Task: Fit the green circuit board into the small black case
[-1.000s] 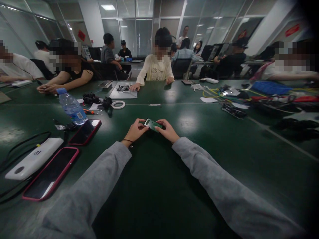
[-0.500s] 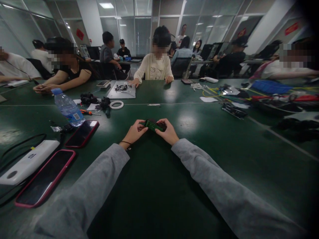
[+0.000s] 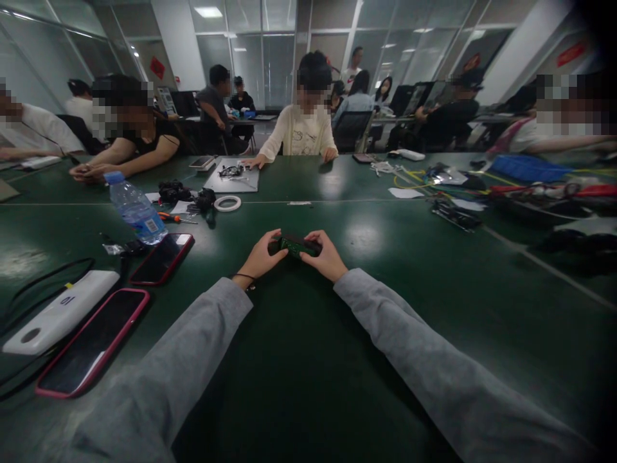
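1. the left hand (image 3: 264, 257) is partly curled, its thumb and fingers pinching the left end of a small green circuit board (image 3: 295, 246); a dark bracelet (image 3: 245, 276) circles its wrist.
2. the right hand (image 3: 326, 256) is bent in much the same way, gripping the other end between thumb and fingers.
3. the green circuit board is between the two hands, its face dark with tiny bright specks; i cannot tell whether it touches the green table (image 3: 299, 354).
4. left of the left hand, well apart, is a dark-screened phone (image 3: 162, 258); nearer the wearer are a pink-edged phone (image 3: 94, 341) and, just beside that, a white device (image 3: 62, 312) with dark cables.
5. beyond the left hand and to its left are a water bottle (image 3: 137, 212), an orange-handled screwdriver (image 3: 173, 217) and a white ring (image 3: 227, 209).
6. farther beyond the left hand, a co-worker's hand (image 3: 255, 161) reaches over a pale board (image 3: 248, 183) bearing small parts.
7. far right of the right hand, a blue tray (image 3: 525, 170) is near tangled wires.
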The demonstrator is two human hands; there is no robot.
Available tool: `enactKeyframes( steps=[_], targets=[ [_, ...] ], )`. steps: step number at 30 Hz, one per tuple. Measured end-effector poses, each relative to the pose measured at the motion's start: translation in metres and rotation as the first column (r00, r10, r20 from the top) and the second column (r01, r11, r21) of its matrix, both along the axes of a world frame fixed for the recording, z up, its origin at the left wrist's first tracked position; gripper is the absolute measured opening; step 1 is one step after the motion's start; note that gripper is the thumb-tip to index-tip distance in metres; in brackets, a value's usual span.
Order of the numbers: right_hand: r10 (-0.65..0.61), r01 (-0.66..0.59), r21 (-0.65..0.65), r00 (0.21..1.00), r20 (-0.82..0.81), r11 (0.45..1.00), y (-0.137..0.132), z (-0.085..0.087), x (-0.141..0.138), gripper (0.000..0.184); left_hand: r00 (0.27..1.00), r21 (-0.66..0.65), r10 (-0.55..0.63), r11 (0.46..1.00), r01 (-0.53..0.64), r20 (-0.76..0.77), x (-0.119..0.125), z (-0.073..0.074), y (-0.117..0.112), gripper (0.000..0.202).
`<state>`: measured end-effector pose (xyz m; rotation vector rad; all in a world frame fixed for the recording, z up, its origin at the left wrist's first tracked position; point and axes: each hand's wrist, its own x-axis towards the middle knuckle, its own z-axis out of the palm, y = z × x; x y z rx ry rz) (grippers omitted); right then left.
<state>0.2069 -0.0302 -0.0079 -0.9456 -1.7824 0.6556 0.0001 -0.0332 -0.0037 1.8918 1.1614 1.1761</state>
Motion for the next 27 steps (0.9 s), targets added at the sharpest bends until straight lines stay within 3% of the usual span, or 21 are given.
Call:
enactKeyframes(
  steps=[5,12,21,27],
  targets=[
    [0.094,-0.098,-0.086,0.994,-0.053,0.991,0.0031,-0.0032,0.002,0.041,0.995,-0.065,-0.079,0.994,0.083,0.058,-0.0013,0.0009,0.001,0.062],
    [0.097,-0.115,-0.185,0.99,-0.105,0.976,0.0004,0.0007,0.0009,0.042,0.996,-0.109,-0.094,0.99,0.094,0.005,-0.0032,0.0019,0.0016,0.05],
    [0.102,-0.116,-0.156,0.99,-0.095,0.981,0.0038,-0.0038,0.0014,0.04,0.995,-0.051,-0.084,0.995,0.082,-0.045,-0.0029,0.0023,0.0008,0.048],
    [0.122,-0.13,-0.137,0.99,-0.07,0.982,0.0049,-0.0046,0.0018,0.041,0.997,-0.097,-0.082,0.992,0.082,0.003,-0.0024,0.0006,0.0026,0.048]
  ],
)
